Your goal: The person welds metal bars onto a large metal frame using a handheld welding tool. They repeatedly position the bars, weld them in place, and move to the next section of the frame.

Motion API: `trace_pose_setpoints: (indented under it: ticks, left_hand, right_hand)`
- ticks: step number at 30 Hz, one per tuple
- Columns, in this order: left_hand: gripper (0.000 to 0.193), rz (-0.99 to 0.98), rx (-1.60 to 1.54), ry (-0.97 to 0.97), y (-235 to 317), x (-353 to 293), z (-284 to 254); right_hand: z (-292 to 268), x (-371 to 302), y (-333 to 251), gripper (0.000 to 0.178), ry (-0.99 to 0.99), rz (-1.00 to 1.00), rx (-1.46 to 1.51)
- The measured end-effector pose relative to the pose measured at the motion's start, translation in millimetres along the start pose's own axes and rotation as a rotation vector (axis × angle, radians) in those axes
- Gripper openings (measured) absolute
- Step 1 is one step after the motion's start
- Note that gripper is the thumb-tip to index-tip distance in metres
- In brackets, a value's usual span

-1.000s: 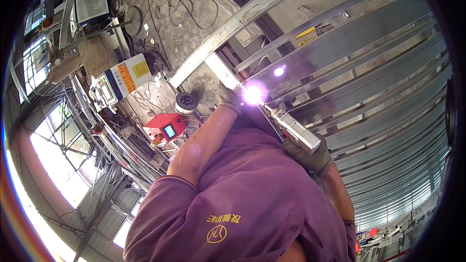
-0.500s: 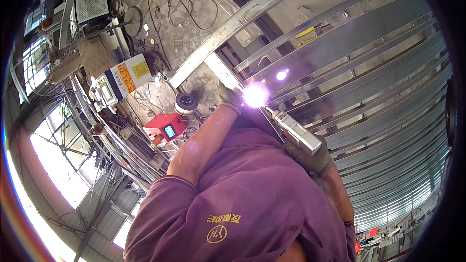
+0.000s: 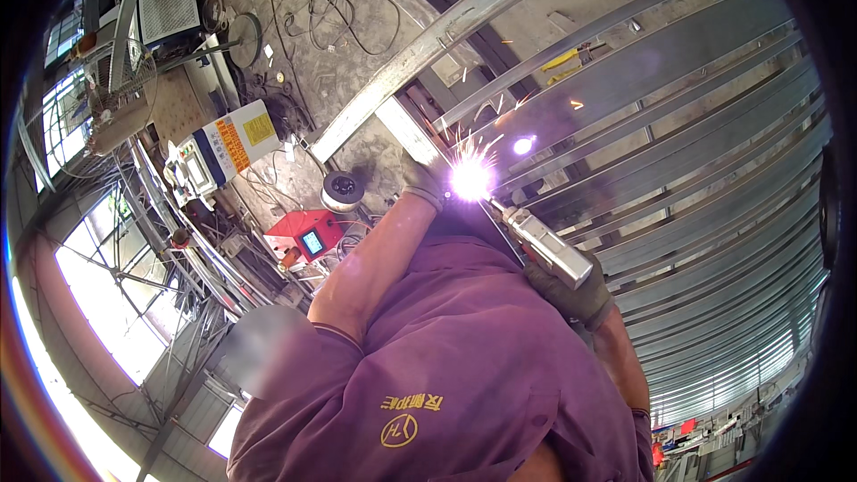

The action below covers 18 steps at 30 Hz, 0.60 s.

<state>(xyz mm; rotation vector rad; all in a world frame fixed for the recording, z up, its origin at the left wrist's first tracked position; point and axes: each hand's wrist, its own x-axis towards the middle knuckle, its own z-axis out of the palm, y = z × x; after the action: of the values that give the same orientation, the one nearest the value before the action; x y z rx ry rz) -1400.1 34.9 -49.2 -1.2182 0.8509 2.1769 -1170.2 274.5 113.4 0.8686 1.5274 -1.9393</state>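
Note:
My right hand (image 3: 576,293), in a dark work glove, grips a handheld welding gun (image 3: 551,245) with a boxy silver-grey body. Its thin nozzle points up and left at a steel frame (image 3: 408,125). Where the tip meets the metal, a white-violet glare (image 3: 471,177) throws sparks and hides the joint. My left hand (image 3: 421,183), also gloved, is closed at the frame's edge just left of the glare; the fingers are partly lost against the metal. Long parallel steel slats (image 3: 643,54) run to the right from the frame.
A red machine with a small screen (image 3: 303,234) and a wire spool (image 3: 343,189) stand left of my forearm. Beyond them are a white-and-blue box (image 3: 234,147) and bundled metal rods. Cables (image 3: 330,4) lie on the concrete floor. A blurred round shape (image 3: 263,350) shows by my left shoulder.
Sparks now spray up and right from the glare, where before there was only bright light. A blurred round shape has appeared by my left shoulder. Both hands stay nearly in place.

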Motion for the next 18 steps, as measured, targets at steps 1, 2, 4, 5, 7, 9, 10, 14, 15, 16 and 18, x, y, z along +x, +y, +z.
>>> trace_pose_setpoints:
  ticks: [1, 2, 4, 5, 7, 9, 10, 14, 15, 16, 18]
  left_hand:
    - [0.065, -0.002, -0.002, -0.016, 0.8, 0.7, -1.8]
    - [0.065, -0.005, -0.003, -0.032, 2.0, 2.2, -4.5]
    - [0.064, -0.008, -0.008, -0.063, 5.0, 10.1, -17.4]
    - [0.064, -0.012, -0.010, -0.079, 6.3, 14.7, -23.9]
    - [0.063, -0.072, -0.037, -0.212, 11.1, 24.7, -42.4]
    - [0.060, -0.153, -0.106, -0.369, 16.7, 34.8, -61.2]
    - [0.059, -0.180, -0.149, -0.408, 18.2, 39.5, -66.8]
    - [0.059, -0.050, -0.058, -0.204, 12.4, 46.1, -62.2]
    - [0.060, -0.031, -0.010, -0.171, 10.7, 41.2, -57.5]
    - [0.061, -0.013, 0.037, -0.138, 8.5, 39.4, -54.8]
    - [0.062, -0.043, 0.015, -0.152, 9.7, 34.3, -53.4]
  right_hand:
    - [0.8, 0.1, 2.7, 0.051, -0.003, 0.000, 0.000]
    - [0.9, -0.5, 3.4, 0.051, -0.003, -0.010, -0.013]
    - [-0.5, -0.8, 1.4, 0.051, -0.004, -0.029, -0.044]
    - [-0.7, -0.9, 2.1, 0.050, -0.002, -0.036, -0.048]
    - [0.4, -1.5, 6.3, 0.049, 0.002, -0.052, -0.058]
    - [2.8, -2.1, 11.6, 0.049, -0.005, -0.027, -0.007]
    - [3.1, -2.9, 12.7, 0.048, -0.007, -0.015, 0.017]
    - [8.3, -12.0, 13.1, 0.039, 0.053, -0.081, -0.084]
    - [11.5, -18.8, 0.9, 0.035, 0.080, -0.058, -0.058]
    - [13.6, -27.8, -11.5, 0.031, 0.110, -0.030, -0.032]
    - [8.1, -35.9, -17.1, 0.028, 0.103, -0.054, -0.074]
